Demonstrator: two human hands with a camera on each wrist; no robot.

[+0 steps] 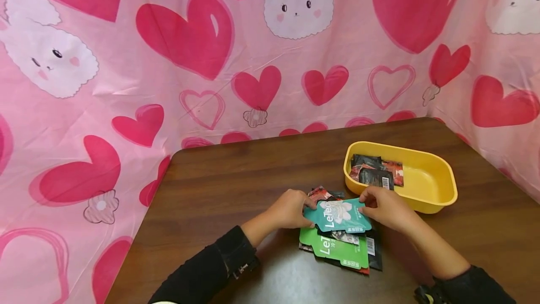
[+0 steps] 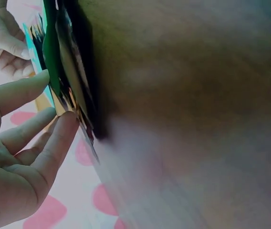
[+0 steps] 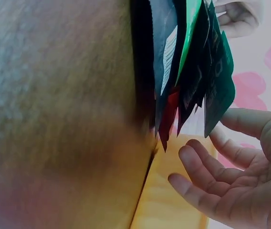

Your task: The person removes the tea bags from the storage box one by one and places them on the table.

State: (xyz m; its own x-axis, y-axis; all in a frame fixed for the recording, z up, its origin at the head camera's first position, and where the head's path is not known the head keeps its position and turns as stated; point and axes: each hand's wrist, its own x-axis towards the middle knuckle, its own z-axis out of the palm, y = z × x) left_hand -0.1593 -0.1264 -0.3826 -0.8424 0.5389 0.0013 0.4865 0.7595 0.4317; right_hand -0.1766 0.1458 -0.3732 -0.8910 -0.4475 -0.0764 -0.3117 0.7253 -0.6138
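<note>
A teal sachet [image 1: 343, 215] with a white flower and "LeTea" lettering lies on top of a loose pile. My left hand [image 1: 291, 209] pinches its left end, thumb at the near edge. At the other end, my right hand [image 1: 386, 208] holds the upper right corner between thumb and finger; its other fingers spread free in the right wrist view. Below the teal one is a green sachet [image 1: 335, 250], with black sachets [image 1: 376, 254] and red-printed ones [image 1: 320, 193] sticking out around it. The lower layers are mostly hidden.
A yellow plastic bin [image 1: 426, 184] stands behind and right of the pile, close to the right hand. Several black and red sachets [image 1: 375, 177] lie in its left part. The brown wooden table [image 1: 219, 177] meets a pink heart-patterned curtain [image 1: 253, 46] at the back.
</note>
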